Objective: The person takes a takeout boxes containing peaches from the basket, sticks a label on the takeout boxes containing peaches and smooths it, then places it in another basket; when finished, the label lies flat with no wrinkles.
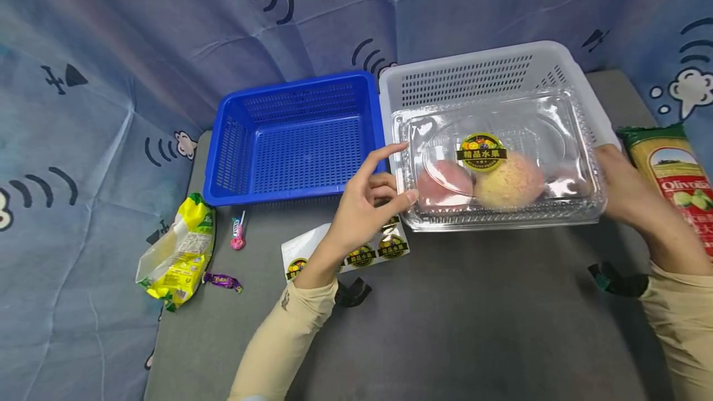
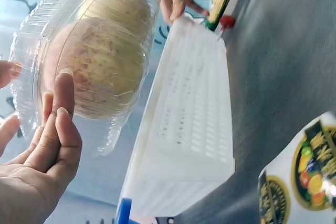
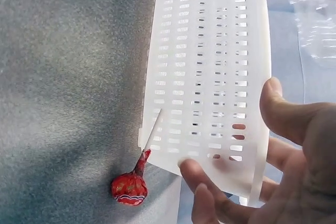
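Note:
My left hand (image 1: 364, 200) pinches the left end of a clear plastic fruit box (image 1: 535, 125) between thumb and fingers. Its lid carries a round black-and-gold sticker (image 1: 482, 152). Inside lie a pink fruit (image 1: 444, 184), a yellow-pink fruit (image 1: 509, 181) and a darker one at the right, blurred by glare. The box hangs tilted over the front of a white basket (image 1: 468, 73). My right hand (image 3: 294, 156) grips that basket's rim at the right front corner, thumb on the rim and fingers beneath; the head view partly hides this hand behind the box.
A blue basket (image 1: 306, 153) stands left of the white one. A sticker sheet (image 1: 362, 255) lies under my left forearm. At left are a yellow bag (image 1: 192, 252), a pink lollipop (image 1: 237, 234) and a purple candy (image 1: 223, 281). A red lollipop (image 3: 128, 187) and an Olivoilà bag (image 1: 676, 172) lie right.

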Tool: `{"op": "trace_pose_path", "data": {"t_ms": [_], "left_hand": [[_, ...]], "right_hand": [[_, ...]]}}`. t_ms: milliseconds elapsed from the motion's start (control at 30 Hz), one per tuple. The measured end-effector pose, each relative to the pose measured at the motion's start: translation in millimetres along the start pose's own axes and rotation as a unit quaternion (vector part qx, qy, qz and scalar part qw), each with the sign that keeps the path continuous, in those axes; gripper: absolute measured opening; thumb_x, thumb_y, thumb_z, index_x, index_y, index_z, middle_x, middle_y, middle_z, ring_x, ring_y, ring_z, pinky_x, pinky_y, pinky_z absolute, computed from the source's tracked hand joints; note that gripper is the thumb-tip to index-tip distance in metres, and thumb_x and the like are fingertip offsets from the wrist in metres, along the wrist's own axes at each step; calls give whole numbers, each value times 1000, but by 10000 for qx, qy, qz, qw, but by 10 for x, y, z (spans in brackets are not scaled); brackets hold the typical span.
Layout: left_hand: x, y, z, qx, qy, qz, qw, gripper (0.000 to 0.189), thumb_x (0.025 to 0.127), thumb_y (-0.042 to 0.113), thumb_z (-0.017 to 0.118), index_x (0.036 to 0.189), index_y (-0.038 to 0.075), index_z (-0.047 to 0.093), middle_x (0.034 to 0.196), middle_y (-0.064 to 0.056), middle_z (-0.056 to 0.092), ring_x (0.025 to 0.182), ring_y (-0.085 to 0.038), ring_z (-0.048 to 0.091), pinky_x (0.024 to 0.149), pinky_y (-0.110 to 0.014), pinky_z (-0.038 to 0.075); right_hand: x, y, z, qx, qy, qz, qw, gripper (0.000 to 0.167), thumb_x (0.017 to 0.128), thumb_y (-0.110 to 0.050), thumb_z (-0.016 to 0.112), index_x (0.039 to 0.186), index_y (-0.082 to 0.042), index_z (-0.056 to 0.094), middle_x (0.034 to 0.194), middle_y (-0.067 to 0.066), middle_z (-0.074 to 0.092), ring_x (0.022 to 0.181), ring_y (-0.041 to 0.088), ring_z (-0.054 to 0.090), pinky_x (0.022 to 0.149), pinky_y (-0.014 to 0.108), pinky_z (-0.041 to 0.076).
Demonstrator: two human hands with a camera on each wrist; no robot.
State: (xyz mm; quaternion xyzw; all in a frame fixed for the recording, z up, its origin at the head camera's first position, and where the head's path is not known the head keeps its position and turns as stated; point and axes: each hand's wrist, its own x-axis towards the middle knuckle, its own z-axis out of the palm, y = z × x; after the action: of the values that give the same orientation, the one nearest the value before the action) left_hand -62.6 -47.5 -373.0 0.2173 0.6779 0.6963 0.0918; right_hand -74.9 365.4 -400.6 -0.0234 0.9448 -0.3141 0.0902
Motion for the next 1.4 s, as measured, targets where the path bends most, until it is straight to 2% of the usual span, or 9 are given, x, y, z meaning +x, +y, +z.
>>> {"op": "trace_pose_path", "data": {"t_ms": [33,200,267,467,600,767,1000,1267,1400], "left_hand": [[41,-6,-21,27,-6,-23,10000,70,95,0,73,158,16,45,78,-3,58,69,-11,63,63,-24,44],[214,-56,-90,123,16,-184,9998,69,97,3,73,159,20,47,74,-1,58,59,-9,52,55,-24,36],[278,-72,-102,122,62,-276,9995,69,97,5,74,159,22,47,75,-2,63,59,-10,56,58,-25,41],[516,-91,-124,123,300,-511,9982,68,98,9,75,158,28,48,84,-5,73,72,-18,73,78,-31,55],[690,-99,-160,209,439,-674,9965,68,98,11,76,157,30,49,84,-5,74,75,-21,76,81,-33,58],[879,-161,-207,495,546,-665,9951,67,97,6,75,157,22,49,76,-6,72,67,-24,75,75,-38,58],[988,-244,-230,898,580,-882,9904,67,94,3,75,155,21,53,73,-8,73,65,-28,71,67,-30,55],[1091,-262,-153,1128,716,-1101,9849,64,97,6,72,157,19,52,74,-12,74,56,-20,71,62,-48,64],[1128,-237,-108,1061,693,-1271,9838,65,97,4,71,157,20,51,80,-20,75,53,-19,70,56,-45,63]], "right_hand": [[-10,-2,-13,-172,-47,-13,9998,59,102,-27,61,144,12,47,131,41,42,113,55,40,79,55,39],[-35,-11,-4,-131,46,-113,9998,46,105,-17,57,137,15,51,128,39,42,107,53,43,77,35,36],[-37,-21,4,-158,146,-142,9997,40,104,-12,56,132,16,53,126,38,44,104,51,45,76,30,34],[-27,-59,8,-132,-54,102,9998,39,110,-19,56,134,11,54,127,38,41,110,63,51,70,30,40],[-22,-72,25,-121,-130,209,9996,43,112,-25,54,137,9,56,128,37,41,112,67,55,67,30,42],[-21,-88,48,-96,-78,253,9996,43,112,-26,53,138,8,59,130,37,41,110,65,56,66,28,41],[-25,-105,48,-124,-133,390,9991,47,113,-31,51,140,7,57,133,38,39,112,65,53,66,30,42],[-42,-112,47,-123,-75,384,9992,46,113,-30,51,138,7,58,133,38,39,110,65,54,66,27,38],[-44,-118,47,-143,-90,379,9991,46,113,-31,51,139,6,57,134,38,39,111,64,53,66,28,38]]}}
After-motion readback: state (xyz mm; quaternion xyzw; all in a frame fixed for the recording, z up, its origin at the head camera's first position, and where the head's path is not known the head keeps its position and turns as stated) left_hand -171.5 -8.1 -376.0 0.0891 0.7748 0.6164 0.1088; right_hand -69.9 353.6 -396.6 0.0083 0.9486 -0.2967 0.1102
